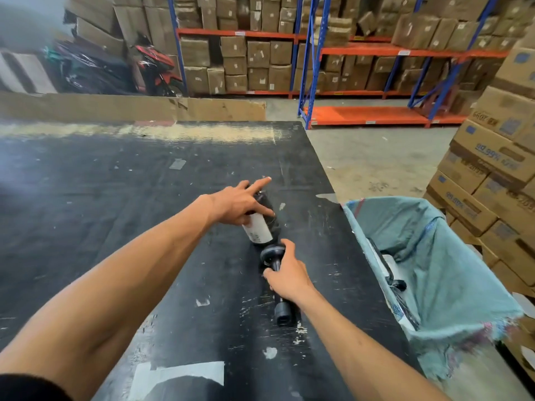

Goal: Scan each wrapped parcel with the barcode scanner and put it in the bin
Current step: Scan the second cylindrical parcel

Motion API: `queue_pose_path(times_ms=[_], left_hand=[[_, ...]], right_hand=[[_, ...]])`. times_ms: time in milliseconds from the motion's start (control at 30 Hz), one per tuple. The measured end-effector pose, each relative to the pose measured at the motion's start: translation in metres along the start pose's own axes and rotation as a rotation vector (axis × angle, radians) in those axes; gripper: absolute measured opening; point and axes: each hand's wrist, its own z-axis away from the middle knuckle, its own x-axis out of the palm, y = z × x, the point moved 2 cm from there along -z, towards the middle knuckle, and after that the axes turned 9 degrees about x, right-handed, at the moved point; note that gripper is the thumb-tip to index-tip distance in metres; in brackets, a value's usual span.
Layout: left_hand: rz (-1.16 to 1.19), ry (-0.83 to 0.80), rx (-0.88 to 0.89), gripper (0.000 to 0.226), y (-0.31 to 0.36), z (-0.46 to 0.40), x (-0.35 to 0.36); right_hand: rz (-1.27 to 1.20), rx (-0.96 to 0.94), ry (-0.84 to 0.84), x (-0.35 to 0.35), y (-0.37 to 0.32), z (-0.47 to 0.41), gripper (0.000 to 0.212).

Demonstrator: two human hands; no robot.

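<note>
Black film wraps the parcel [262, 224], a short cylinder that lies on the scuffed dark counter [115, 212] near its right edge, with a white label facing up. The left hand [241, 202] rests on the parcel's far end: the palm and thumb press on it from above, while the fingers [260, 183] are spread apart and stretched out past the parcel, the index finger pointing away toward the far side of the counter. So the parcel sits under the heel and thumb of that hand, not between the fingers.

The right hand [288, 274] is curled tight around the handle of the barcode scanner [275, 273], its fingers clamped on the black grip. The scanner's round head lies just beside the near end of the parcel, close to the label, and its thick butt end sticks out behind the wrist, low over the counter.

To the right of the counter, just beside its edge, stands the bin [451, 256], lined with a blue-green woven sack; something black and white lies inside it. Stacked cardboard boxes [492, 175] rise beyond the bin.
</note>
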Motion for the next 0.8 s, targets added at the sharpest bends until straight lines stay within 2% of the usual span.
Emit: queue_pose_path(times_ms=[100, 233, 433, 533, 633, 800], left_hand=[[0.422, 0.134, -0.137, 0.056, -0.014, 0.018, 0.011], [0.943, 0.377, -0.273, 0.052, -0.021, 0.041, 0.032], [1.325, 0.617, -0.491, 0.051, -0.019, 0.065, 0.058], [1.381, 0.637, -0.498, 0.071, -0.011, 0.067, 0.071], [1.248, 0.646, -0.570, 0.074, -0.005, 0.063, 0.079], [1.234, 0.664, -0.672, 0.077, -0.005, 0.061, 0.088]], right_hand=[[-0.157, -0.018, 0.061, -0.011, 0.000, -0.001, 0.070], [-0.296, -0.154, 0.153, -0.027, -0.008, -0.001, 0.062], [-0.356, -0.326, 0.158, -0.036, -0.032, 0.000, 0.063], [-0.360, -0.362, 0.156, -0.036, -0.039, 0.001, 0.064], [-0.311, -0.363, 0.171, -0.036, -0.043, 0.004, 0.063], [-0.277, -0.379, 0.226, -0.037, -0.048, 0.005, 0.056]])
